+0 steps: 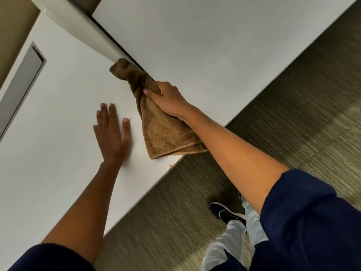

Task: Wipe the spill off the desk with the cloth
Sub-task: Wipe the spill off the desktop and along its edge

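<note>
We see the right hand (169, 99) gripping a brown terry cloth (160, 130) at a bunched point near its middle, with the fingers (154, 93) and thumb curled tightly round the gathered fabric. Beyond these fingertips, the darker upper end of the cloth extends in a twisted roll toward the seam where a raised white partition (82, 30) meets the white desk (58, 106). Below the gripping fingers, the lighter lower part of the cloth fans out flat and lies on the desk surface, its hemmed corner reaching the front edge of the desk. Just past that hemmed corner, at the desk edge, we note a small orange spill mark (170, 165); it lies beside the cloth and is not covered by it. The left hand (113, 133) rests palm-down on the desk with its fingers straight and slightly spread, holding nothing; its thumb lies near the side of the cloth without touching it. Well beyond the left fingertips, a grey rectangular recessed slot (23, 85) is set into the desk. Both forearms are bare, with dark blue sleeves (312, 222) at the upper arms. Below the desk edge we see striped carpet (293, 114), light trousers and a black shoe (224, 212).
</note>
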The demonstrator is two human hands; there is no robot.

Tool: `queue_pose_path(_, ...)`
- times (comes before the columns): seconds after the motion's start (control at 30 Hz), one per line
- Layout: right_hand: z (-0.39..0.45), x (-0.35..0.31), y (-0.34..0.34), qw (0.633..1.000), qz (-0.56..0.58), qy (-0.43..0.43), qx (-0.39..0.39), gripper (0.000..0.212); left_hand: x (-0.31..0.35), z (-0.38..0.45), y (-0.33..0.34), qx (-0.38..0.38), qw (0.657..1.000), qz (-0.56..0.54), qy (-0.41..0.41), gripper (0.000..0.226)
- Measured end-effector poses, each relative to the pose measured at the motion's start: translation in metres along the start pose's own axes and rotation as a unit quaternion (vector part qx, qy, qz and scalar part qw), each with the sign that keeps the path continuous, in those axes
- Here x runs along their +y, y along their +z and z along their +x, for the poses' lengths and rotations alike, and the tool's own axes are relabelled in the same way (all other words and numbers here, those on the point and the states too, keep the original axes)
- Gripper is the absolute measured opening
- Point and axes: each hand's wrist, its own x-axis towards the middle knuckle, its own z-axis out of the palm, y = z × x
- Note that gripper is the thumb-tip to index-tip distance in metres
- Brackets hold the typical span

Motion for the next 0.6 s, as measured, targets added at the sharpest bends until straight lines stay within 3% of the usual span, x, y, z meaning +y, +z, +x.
queue_pose_path(0.47,-0.075,0.022,-0.015,1.000,0.017,0.009,0.012,0.019,0.004,-0.002,-0.002,-0.004,1.000,0.007,0.001,0.069)
queue_pose_path(0.6,-0.094,0.028,-0.016,0.999,0.018,0.018,0.021,0.027,0.002,-0.003,-0.002,-0.006,1.000,0.010,0.000,0.068)
